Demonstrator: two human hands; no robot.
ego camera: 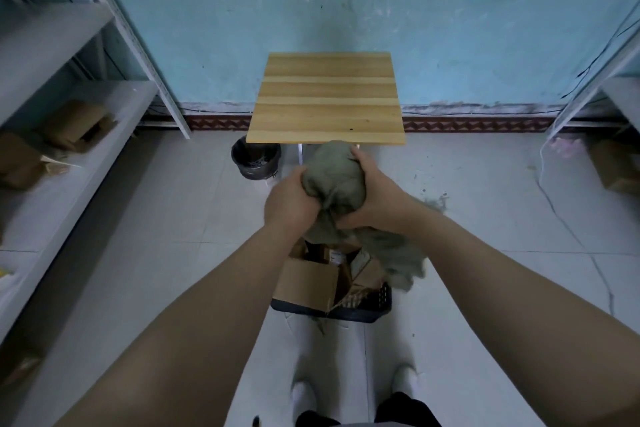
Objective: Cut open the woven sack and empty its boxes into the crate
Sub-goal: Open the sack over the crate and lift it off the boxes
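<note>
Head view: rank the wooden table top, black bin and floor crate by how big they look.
1. wooden table top
2. crate, though partly hidden by boxes
3. black bin, partly hidden by that top

The grey-green woven sack (pixel 334 180) is hanging crumpled into a ball, its frayed end trailing over the dark crate (pixel 346 314), where cardboard boxes (pixel 306 282) are lying jumbled.

The left hand (pixel 290 199) and the right hand (pixel 377 201) gripped a bunched grey-green woven sack (pixel 334 180) from either side, above a dark crate (pixel 362 314) on the tiled floor (pixel 156 218). The sack's loose end hung over the crate's right side. Cardboard boxes (pixel 306 282) lay in the crate. Farther off stood a wooden table (pixel 327 97), with a black bin (pixel 256 159) at its left. Grey shelving (pixel 117 104) on the left held cartons (pixel 78 125).
</note>
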